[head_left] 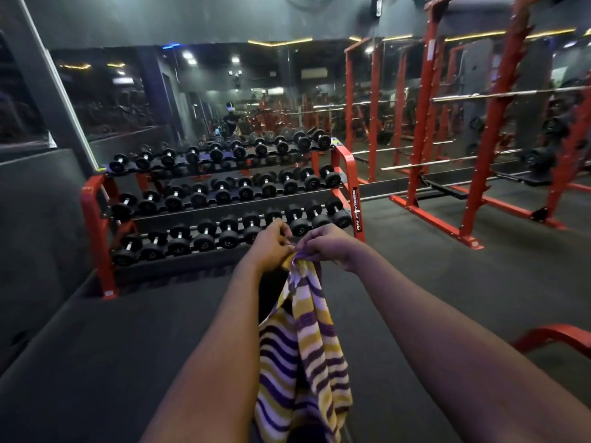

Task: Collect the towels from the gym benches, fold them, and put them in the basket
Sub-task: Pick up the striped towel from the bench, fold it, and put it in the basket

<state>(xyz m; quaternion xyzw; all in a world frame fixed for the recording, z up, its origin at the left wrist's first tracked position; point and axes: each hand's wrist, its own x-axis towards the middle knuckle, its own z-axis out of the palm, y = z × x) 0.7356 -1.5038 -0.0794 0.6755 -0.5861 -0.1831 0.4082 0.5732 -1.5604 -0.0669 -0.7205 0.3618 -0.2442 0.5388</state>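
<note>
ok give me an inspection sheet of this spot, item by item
surface: dark floor, nothing lying on it in view
job's things: striped towel hangs in the air from both hands, not folded flat; no basket seen; no bench plainly seen
clutter: nothing seen
grippers: left hand and right hand pinch the towel's top edge, close together
cables: nothing seen
surroundings: dumbbell rack ahead, three full tiers; mirror behind it; red power racks to the right; red frame at lower right, cannot tell what it belongs to
</note>
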